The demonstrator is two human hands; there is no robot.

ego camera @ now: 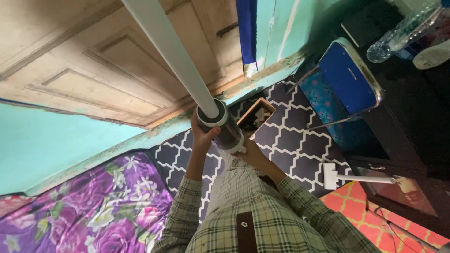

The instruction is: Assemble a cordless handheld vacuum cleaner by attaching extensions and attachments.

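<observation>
My left hand (pixel 200 135) grips the left side of a dark cylindrical vacuum body (pixel 224 125). A long white tube (pixel 157 44) runs from the body up towards the camera. My right hand (pixel 247 151) holds the body from below, at its white lower end. Both arms wear a checked shirt (pixel 262 211). Behind the hands, an open cardboard box (pixel 257 114) sits on a navy and white patterned mat (pixel 300 136).
A white floor head with its thin wand (pixel 333 176) lies on the mat at right. A blue folding chair (pixel 349 77) stands near a dark table holding a plastic bottle (pixel 403 30). A purple floral mattress (pixel 108 206) is at left, below a wooden door (pixel 108 61).
</observation>
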